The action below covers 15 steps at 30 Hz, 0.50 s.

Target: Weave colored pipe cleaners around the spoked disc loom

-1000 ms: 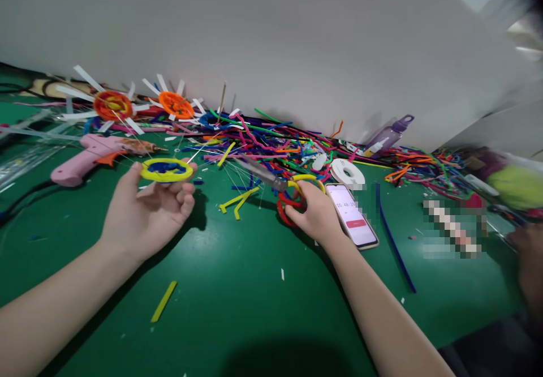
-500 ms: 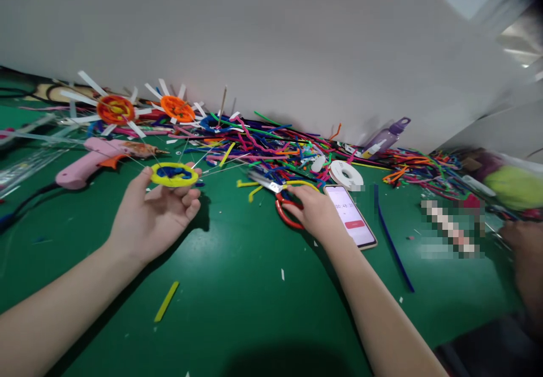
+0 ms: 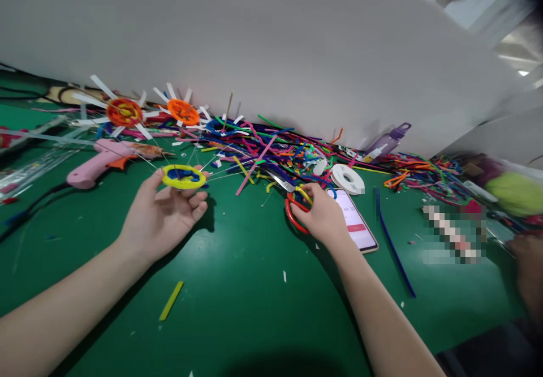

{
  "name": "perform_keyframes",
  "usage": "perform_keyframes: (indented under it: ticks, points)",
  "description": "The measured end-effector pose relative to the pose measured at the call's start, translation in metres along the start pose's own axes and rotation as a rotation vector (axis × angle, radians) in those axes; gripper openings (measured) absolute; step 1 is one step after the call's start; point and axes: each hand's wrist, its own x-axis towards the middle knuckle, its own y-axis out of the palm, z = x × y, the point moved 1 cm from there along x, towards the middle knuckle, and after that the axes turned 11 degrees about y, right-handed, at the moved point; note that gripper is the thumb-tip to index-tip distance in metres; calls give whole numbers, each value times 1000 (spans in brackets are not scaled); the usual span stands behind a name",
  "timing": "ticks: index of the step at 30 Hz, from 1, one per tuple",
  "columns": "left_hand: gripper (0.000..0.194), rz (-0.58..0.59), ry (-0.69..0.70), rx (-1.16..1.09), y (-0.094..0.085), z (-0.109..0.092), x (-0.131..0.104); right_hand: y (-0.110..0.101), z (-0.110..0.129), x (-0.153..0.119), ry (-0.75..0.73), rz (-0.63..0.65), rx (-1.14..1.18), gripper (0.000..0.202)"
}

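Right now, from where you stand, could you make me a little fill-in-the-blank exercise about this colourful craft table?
1. The left hand holds a round fuzzy piece with a ____ rim.
2. The right hand holds metal-bladed scissors with one yellow handle loop and one ____ loop.
3. The pink plastic glue gun has an ____ trigger.
4. The lit smartphone lies closer to the ____ hand.

Missing words: yellow; red; orange; right.

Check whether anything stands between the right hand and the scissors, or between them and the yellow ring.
Nothing visible between the right hand and the scissors: they are in its grip. Between the scissors and the yellow ring, held by the left hand, lie a pink strip and a yellow strip, with thin strands crossing.
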Motion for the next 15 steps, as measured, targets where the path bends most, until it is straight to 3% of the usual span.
perform_keyframes:
  ticks: [8,11,15]
  points:
    - [39,17,2,-6,1,0,2,-2,7,8,-60,-48,201,42]
    - [37,8,-2,-11,3,-1,1,-11,15,33,-81,-131,218,43]
    - [37,-9,-17,-17,2,-4,-1,-27,32,90,-30,-223,228,40]
